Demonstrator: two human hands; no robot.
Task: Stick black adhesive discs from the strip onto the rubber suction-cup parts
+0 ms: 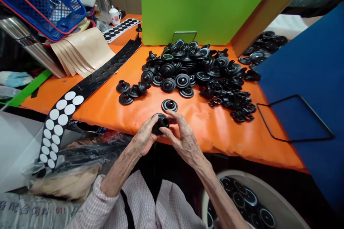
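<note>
Left hand (143,137), right hand (185,137) pinch black rubber flanged cap (160,125) between them, fingers (176,116) shut tight. Wide rim (158,116) faces left hand, stem (165,122) faces right.

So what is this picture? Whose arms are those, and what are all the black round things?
This picture comes from a camera worn on a person's head, looking down, so those are that person's own arms. Their left hand and right hand hold a black round part between them. Many more black round parts lie in a big pile on an orange table cover. To the left runs a long strip of white dots. Down at the right, a pale tub holds more dark discs.
</note>
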